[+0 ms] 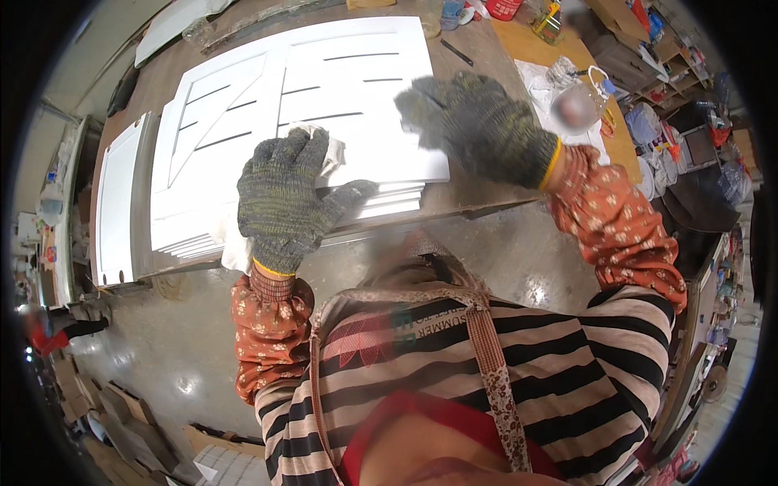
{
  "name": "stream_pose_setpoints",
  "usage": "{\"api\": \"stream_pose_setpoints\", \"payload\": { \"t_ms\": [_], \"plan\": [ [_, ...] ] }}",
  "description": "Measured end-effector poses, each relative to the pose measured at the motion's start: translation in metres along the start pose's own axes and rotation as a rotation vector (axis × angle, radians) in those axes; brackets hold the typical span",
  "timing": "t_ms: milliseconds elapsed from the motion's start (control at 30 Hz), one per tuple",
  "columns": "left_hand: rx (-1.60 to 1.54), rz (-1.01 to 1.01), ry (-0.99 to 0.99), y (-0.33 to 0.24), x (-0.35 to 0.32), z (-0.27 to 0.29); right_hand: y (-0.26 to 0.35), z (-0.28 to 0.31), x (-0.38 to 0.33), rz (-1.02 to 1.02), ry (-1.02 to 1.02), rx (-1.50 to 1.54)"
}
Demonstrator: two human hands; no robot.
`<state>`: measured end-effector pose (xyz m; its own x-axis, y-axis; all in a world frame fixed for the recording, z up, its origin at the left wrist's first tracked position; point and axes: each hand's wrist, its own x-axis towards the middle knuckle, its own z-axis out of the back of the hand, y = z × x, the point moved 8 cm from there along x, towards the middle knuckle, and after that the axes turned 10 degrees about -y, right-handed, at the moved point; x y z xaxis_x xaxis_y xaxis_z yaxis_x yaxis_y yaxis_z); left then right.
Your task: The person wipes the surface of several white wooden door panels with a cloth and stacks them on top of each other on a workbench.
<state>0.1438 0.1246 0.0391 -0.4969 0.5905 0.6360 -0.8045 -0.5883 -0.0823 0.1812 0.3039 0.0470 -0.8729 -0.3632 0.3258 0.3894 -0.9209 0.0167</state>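
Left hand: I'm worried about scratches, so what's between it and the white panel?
A white cloth appears to lie between the gloved left hand and the white panel; its edges show in the head view.

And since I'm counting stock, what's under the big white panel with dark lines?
More white boards show as stacked edges beneath the panel, along its near side. Their faces are covered, and the left hand hides some edges.

Workshop, stacked white panels (pixel 348 73), brown workbench (pixel 486 40), cluttered shelves (pixel 673 61)
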Motion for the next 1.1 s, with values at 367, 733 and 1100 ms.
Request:
{"api": "stream_pose_setpoints", "payload": {
  "t_ms": [367,733,1100],
  "plan": [
    [-0.46,0.168,-0.064,0.035,-0.011,0.007,0.019,0.017,-0.031,0.048,0.056,0.03],
    [-0.064,0.232,0.083,0.088,-0.024,0.021,0.067,-0.008,0.03,0.336,-0.254,0.078],
    [-0.057,0.25,0.104,0.088,-0.026,0.025,0.068,-0.009,0.036,0.323,-0.093,0.165]
  ]
}}
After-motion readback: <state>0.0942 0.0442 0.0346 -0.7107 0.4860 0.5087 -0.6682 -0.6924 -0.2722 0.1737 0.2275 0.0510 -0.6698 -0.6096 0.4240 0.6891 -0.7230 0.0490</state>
